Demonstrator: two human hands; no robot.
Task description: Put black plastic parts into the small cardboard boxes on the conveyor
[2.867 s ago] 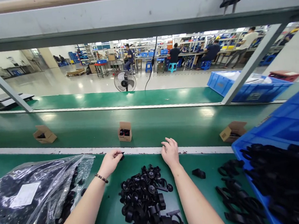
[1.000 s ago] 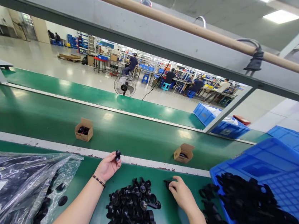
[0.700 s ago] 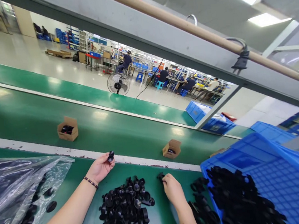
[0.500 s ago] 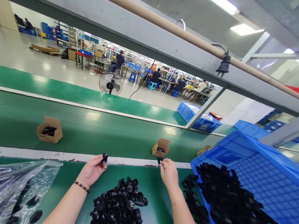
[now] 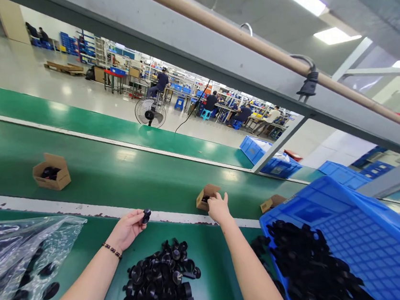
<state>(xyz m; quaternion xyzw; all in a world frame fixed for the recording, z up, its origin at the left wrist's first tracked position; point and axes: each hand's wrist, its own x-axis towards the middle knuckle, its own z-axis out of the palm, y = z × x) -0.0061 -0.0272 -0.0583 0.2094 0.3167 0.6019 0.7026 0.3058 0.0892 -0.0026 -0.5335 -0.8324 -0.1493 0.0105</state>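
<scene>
My left hand [image 5: 130,229] pinches a small round black plastic part [image 5: 146,216] between thumb and fingertips, above the white rail. My right hand [image 5: 218,207] reaches to a small open carton [image 5: 203,200] on the green belt, thumb and forefinger at its opening and the other fingers raised. Whatever is in those fingertips is hidden; something black shows inside the carton. Between my forearms a heap of black plastic parts [image 5: 160,279] lies on the green table, caps and rings among them.
A blue crate [image 5: 371,227] of black parts stands at right. Another open carton [image 5: 51,172] with black contents sits on the belt at left, and a further carton [image 5: 273,203] lies behind the crate. A clear plastic bag [image 5: 61,233] covers black discs at left. A metal beam [image 5: 217,47] crosses overhead.
My right hand has moved forward from the rail to the carton's opening, taking a black part with it. The left carton has shifted further left. My left hand still holds its part.
</scene>
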